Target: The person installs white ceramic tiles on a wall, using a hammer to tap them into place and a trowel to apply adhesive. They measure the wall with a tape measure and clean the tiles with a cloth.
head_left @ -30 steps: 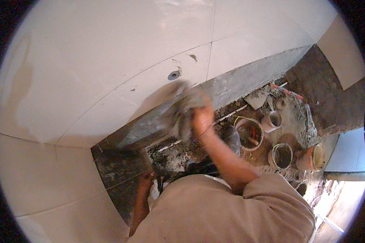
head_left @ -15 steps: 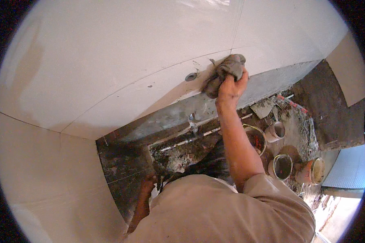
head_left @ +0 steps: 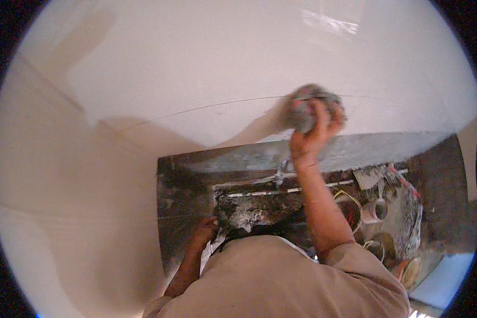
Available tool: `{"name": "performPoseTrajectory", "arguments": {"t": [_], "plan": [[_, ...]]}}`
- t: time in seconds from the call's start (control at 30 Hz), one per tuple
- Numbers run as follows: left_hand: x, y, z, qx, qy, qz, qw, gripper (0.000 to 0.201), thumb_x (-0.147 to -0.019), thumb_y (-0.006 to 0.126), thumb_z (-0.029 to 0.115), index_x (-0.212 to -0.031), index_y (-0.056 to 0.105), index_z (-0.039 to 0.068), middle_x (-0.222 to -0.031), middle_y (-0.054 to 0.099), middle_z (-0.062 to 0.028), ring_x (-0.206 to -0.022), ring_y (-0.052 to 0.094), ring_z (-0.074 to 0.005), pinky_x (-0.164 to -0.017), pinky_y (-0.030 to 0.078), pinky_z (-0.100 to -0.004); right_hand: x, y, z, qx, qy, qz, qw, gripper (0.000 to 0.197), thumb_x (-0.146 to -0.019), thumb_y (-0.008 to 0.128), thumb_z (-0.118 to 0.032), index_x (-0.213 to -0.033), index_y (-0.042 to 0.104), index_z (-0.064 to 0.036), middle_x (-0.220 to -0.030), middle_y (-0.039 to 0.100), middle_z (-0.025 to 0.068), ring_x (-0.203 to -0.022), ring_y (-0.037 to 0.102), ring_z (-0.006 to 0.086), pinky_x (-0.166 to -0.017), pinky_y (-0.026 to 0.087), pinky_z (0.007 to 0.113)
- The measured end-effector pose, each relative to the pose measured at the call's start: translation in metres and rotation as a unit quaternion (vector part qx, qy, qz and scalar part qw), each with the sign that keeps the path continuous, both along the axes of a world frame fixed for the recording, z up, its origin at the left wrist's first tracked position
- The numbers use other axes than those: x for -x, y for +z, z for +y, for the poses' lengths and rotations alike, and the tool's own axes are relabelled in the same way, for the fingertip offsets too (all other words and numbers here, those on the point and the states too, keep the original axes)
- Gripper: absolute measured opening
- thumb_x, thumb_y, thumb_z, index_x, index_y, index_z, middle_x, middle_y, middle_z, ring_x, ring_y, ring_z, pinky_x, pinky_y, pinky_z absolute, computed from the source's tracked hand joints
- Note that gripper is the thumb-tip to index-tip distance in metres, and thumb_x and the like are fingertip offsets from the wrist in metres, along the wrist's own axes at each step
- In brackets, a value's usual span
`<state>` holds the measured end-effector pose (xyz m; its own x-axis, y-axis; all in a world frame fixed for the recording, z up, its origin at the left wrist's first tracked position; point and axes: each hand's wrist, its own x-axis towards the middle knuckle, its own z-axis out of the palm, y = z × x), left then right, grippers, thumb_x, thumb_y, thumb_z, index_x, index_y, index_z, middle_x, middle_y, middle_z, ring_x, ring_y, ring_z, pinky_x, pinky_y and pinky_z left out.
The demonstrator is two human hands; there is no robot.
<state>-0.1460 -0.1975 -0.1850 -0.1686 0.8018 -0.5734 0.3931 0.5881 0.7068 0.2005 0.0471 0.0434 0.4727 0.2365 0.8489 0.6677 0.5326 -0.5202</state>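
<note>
My right hand [head_left: 319, 127] is wrapped around a crumpled grey cloth [head_left: 302, 114] and presses it on the pale wall [head_left: 206, 63], over a thin dark joint line. Hand and cloth are blurred by motion. Low on the left, beside my body, my left hand [head_left: 205, 228] is held with its fingers curled, in front of the dark wall surface. Whatever it might hold is too small and dark to make out.
A grey unfinished band [head_left: 365, 148] runs below the pale wall. On the dirty floor to the right stand a bucket with a yellow rim [head_left: 350, 209], a pale pot [head_left: 376, 211] and an orange-brown bucket [head_left: 408, 271]. A light blue sheet [head_left: 445, 281] lies at the far right.
The view has turned and shifted. My right hand has moved the cloth along the wall, away from the round grey spot now out of sight. My left hand stays low beside my body.
</note>
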Motion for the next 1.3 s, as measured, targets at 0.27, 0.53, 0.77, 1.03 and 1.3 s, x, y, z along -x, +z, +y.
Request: {"name": "performPoseTrajectory", "arguments": {"t": [0.27, 0.53, 0.77, 1.03, 1.3], "plan": [[-0.01, 0.007, -0.001, -0.049, 0.03, -0.03, 0.998, 0.038, -0.095, 0.07, 0.029, -0.122, 0.069, 0.003, -0.11, 0.072, -0.0141, -0.099, 0.067, -0.0253, -0.089, 0.053, -0.04, 0.2, 0.032, -0.016, 0.011, 0.148, -0.41, 0.9, 0.023, -0.077, 0.067, -0.023, -0.099, 0.072, -0.0267, -0.131, 0.058, -0.0077, -0.117, 0.054, 0.0235, -0.072, 0.049, 0.047], [-0.015, 0.026, 0.025, -0.125, 0.008, -0.062, 0.99, 0.034, -0.096, 0.069, 0.028, -0.121, 0.069, 0.005, -0.116, 0.071, -0.0127, -0.105, 0.066, -0.0242, -0.094, 0.051, -0.0387, 0.031, -0.082, -0.026, 0.18, 0.087, -0.24, 0.95, 0.037, -0.062, 0.075, -0.009, -0.096, 0.071, -0.0231, -0.127, 0.054, 0.0125, -0.121, 0.049, 0.0386, -0.103, 0.037, 0.056], [0.001, 0.011, 0.027, -0.089, -0.029, -0.064, 0.994, 0.028, -0.095, 0.07, 0.019, -0.118, 0.069, 0.003, -0.109, 0.072, -0.0092, -0.1, 0.065, -0.02, -0.091, 0.051, -0.0363, -0.012, -0.044, -0.014, 0.131, -0.057, 0.057, 0.988, 0.054, -0.068, 0.06, 0.01, -0.118, 0.054, -0.0089, -0.124, 0.048, 0.0226, -0.123, 0.041, 0.0418, -0.113, 0.025, 0.054], [-0.043, 0.068, 0.043, -0.14, -0.11, -0.034, 0.983, 0.027, -0.094, 0.071, 0.017, -0.118, 0.069, 0.003, -0.109, 0.071, -0.0086, -0.097, 0.067, -0.0198, -0.089, 0.052, -0.0357, -0.065, 0.004, -0.007, 0.07, -0.088, 0.115, 0.987, 0.046, -0.071, 0.051, 0.006, -0.116, 0.051, -0.0003, -0.115, 0.049, 0.0228, -0.113, 0.042, 0.0419, -0.103, 0.031, 0.053], [-0.033, 0.031, 0.051, -0.119, -0.088, -0.087, 0.985, 0.031, -0.095, 0.072, 0.02, -0.12, 0.068, 0.003, -0.109, 0.072, -0.0099, -0.099, 0.068, -0.0215, -0.092, 0.052, -0.0368, -0.069, -0.017, 0.009, 0.095, -0.052, 0.339, 0.935, 0.059, -0.064, 0.055, 0.004, -0.123, 0.05, -0.0014, -0.112, 0.049, 0.0217, -0.116, 0.043, 0.0421, -0.105, 0.033, 0.053]]}}
